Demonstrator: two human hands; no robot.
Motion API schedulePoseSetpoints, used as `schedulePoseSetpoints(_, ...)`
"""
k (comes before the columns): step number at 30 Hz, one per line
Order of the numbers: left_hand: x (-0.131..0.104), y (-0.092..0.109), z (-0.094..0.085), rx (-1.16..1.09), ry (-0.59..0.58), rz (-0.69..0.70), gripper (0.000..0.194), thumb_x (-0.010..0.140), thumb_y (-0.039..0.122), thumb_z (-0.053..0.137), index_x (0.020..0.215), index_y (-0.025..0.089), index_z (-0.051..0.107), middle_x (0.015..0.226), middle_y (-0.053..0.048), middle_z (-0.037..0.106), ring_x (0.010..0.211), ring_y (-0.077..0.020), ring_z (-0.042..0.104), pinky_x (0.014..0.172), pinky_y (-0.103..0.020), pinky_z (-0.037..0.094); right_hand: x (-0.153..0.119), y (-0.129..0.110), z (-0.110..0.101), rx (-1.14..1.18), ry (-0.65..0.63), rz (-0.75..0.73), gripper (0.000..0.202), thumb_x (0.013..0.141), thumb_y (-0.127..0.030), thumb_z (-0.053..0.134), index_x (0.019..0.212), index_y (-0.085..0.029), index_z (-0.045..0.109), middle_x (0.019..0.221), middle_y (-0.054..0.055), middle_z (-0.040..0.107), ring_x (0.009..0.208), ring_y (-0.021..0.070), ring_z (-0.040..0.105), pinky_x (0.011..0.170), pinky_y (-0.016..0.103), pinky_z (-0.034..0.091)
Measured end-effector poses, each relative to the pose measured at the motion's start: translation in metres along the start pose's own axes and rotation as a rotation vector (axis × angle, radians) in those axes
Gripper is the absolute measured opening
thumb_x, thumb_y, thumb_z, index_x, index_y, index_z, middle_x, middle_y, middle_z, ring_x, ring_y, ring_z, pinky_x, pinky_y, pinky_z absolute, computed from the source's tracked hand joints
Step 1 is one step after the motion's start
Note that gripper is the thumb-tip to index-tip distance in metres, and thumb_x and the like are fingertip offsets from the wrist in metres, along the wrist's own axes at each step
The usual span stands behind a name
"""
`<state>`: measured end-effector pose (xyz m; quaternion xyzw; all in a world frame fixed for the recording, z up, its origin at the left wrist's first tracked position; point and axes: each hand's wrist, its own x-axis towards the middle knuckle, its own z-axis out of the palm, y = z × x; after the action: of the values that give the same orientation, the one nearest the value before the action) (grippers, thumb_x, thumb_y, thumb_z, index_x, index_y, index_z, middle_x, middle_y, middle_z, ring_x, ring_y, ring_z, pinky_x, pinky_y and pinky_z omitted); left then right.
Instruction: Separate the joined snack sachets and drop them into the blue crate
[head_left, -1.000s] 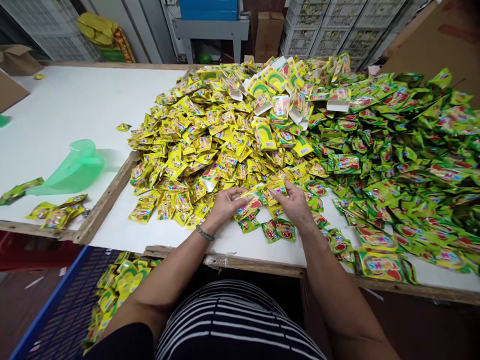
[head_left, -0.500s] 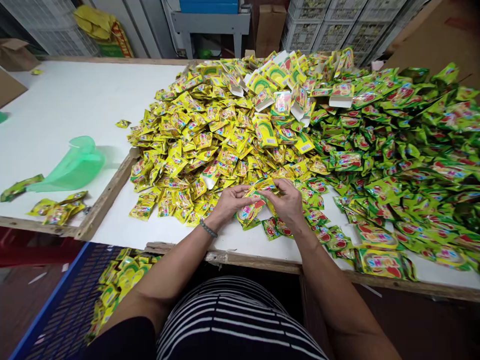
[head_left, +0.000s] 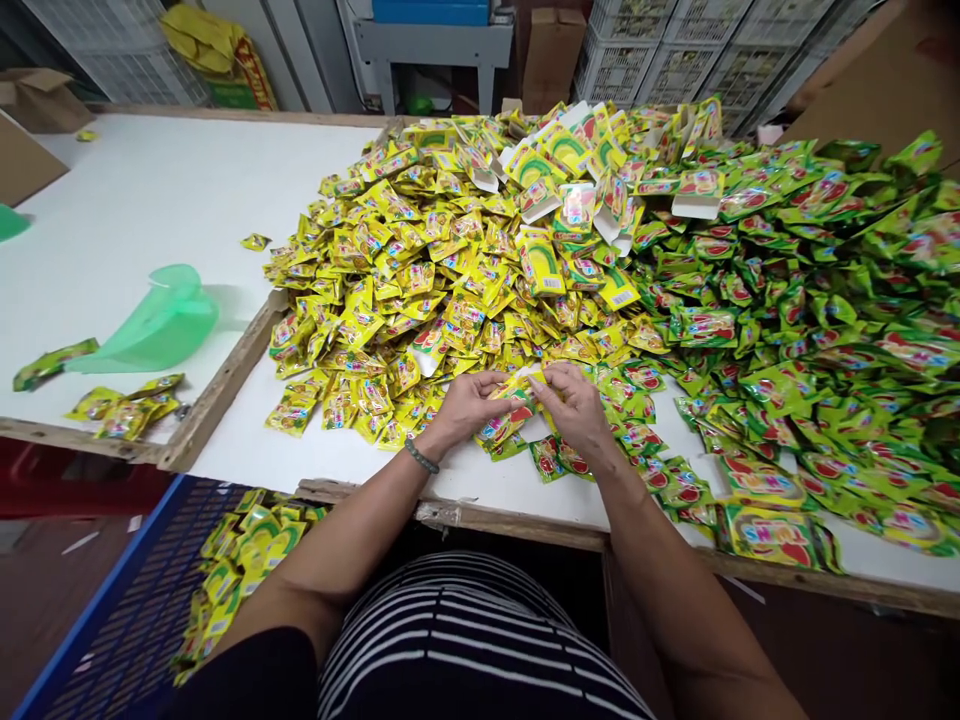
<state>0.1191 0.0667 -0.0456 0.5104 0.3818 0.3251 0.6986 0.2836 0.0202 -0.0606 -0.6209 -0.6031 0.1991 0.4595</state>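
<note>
My left hand (head_left: 469, 410) is closed around a small yellow-and-green printed candy packet (head_left: 504, 424), its thumb lying along the top. At the packet's upper right end, the fingers of my right hand (head_left: 574, 405) pinch close together. A white edge shows between the two hands; whether it is a carton flap or a pouch edge I cannot tell. Just beyond the hands rises a heap of yellow candy pouches (head_left: 375, 300), with small printed cartons (head_left: 540, 262), some open, on top. Green watermelon-print pouches (head_left: 784, 385) are heaped on the right, a few lying below my right hand.
A wooden strip (head_left: 225, 380) divides the white table (head_left: 150, 190). Left of it lie a green plastic scoop (head_left: 161, 325) and several loose pouches (head_left: 124, 410). Below the front edge stands a blue crate (head_left: 142, 590) holding yellow cartons. Pale plastic crates (head_left: 675, 60) are stacked behind.
Both hands keep hold of the packet. My right fingers have shifted slightly at its upper end, where more white shows. The whole view has moved a little.
</note>
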Motion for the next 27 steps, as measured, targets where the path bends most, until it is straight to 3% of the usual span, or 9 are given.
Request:
schedulePoseSetpoints(6, 0.003, -0.005, -0.004, -0.038, -0.055, -0.006, 0.042, 0.051, 0.029, 0.087, 0.087, 0.012, 0.073, 0.081, -0.004, 0.073, 0.069, -0.0131, 0.064, 0.068, -0.023, 0.049, -0.004, -0.008, 0.009, 0.044, -0.196, -0.037, 0.034, 0.093, -0.044, 0.043, 0.074, -0.024, 0.063, 0.089, 0.005, 0.066, 0.097, 0.0244, 0.059, 0.091, 0.043, 0.04)
schedulePoseSetpoints(12, 0.002, 0.0, -0.003, -0.069, 0.067, -0.001, 0.05, 0.052, 0.035, 0.088, 0.09, 0.01, 0.069, 0.071, -0.002, 0.069, 0.059, -0.01, 0.058, 0.06, -0.022, 0.045, -0.003, -0.015, 0.01, 0.007, 0.084, -0.01, 0.023, 0.088, -0.04, 0.053, 0.099, -0.022, 0.062, 0.097, 0.008, 0.068, 0.101, 0.0262, 0.059, 0.095, 0.046, 0.038)
schedulePoseSetpoints(16, 0.0, -0.003, -0.006, -0.032, 0.05, 0.075, 0.05, 0.056, 0.036, 0.085, 0.094, 0.01, 0.067, 0.06, 0.004, 0.059, 0.052, -0.0066, 0.05, 0.052, -0.019, 0.038, -0.006, -0.019, 0.018, 0.016, -0.036, -0.025, 0.023, 0.092, -0.037, 0.045, 0.102, -0.023, 0.06, 0.102, 0.008, 0.07, 0.104, 0.0258, 0.06, 0.101, 0.049, 0.032)
schedulePoseSetpoints(18, -0.001, -0.005, -0.006, 0.02, 0.043, 0.102, 0.054, 0.061, 0.036, 0.083, 0.105, 0.011, 0.064, 0.054, 0.007, 0.051, 0.047, -0.005, 0.043, 0.047, -0.018, 0.032, -0.006, -0.019, 0.021, 0.057, -0.089, 0.013, 0.024, 0.093, -0.039, 0.044, 0.104, -0.023, 0.058, 0.093, 0.006, 0.071, 0.1, 0.0247, 0.062, 0.103, 0.048, 0.032)
schedulePoseSetpoints(20, 0.0, -0.005, -0.006, 0.044, 0.063, 0.133, 0.058, 0.065, 0.036, 0.081, 0.114, 0.013, 0.06, 0.051, 0.009, 0.047, 0.044, -0.0046, 0.039, 0.045, -0.017, 0.028, -0.005, -0.018, 0.019, 0.113, -0.062, 0.052, 0.026, 0.093, -0.041, 0.046, 0.107, -0.023, 0.057, 0.088, 0.005, 0.071, 0.095, 0.0235, 0.063, 0.1, 0.047, 0.036)
schedulePoseSetpoints(24, 0.003, -0.001, -0.002, -0.042, 0.152, 0.193, 0.053, 0.07, 0.042, 0.077, 0.112, 0.016, 0.057, 0.055, 0.007, 0.052, 0.046, -0.0063, 0.045, 0.046, -0.018, 0.032, -0.003, -0.014, 0.013, 0.184, 0.195, 0.077, 0.032, 0.086, -0.046, 0.058, 0.106, -0.022, 0.061, 0.111, 0.009, 0.065, 0.109, 0.0242, 0.058, 0.095, 0.041, 0.044)
schedulePoseSetpoints(27, 0.003, 0.004, -0.001, -0.125, 0.129, 0.188, 0.048, 0.07, 0.044, 0.077, 0.105, 0.017, 0.056, 0.061, 0.005, 0.058, 0.051, -0.0077, 0.051, 0.051, -0.019, 0.038, -0.003, -0.013, 0.017, 0.39, 0.035, 0.143, 0.033, 0.081, -0.049, 0.063, 0.101, -0.022, 0.064, 0.099, 0.006, 0.068, 0.093, 0.0217, 0.063, 0.082, 0.035, 0.051)
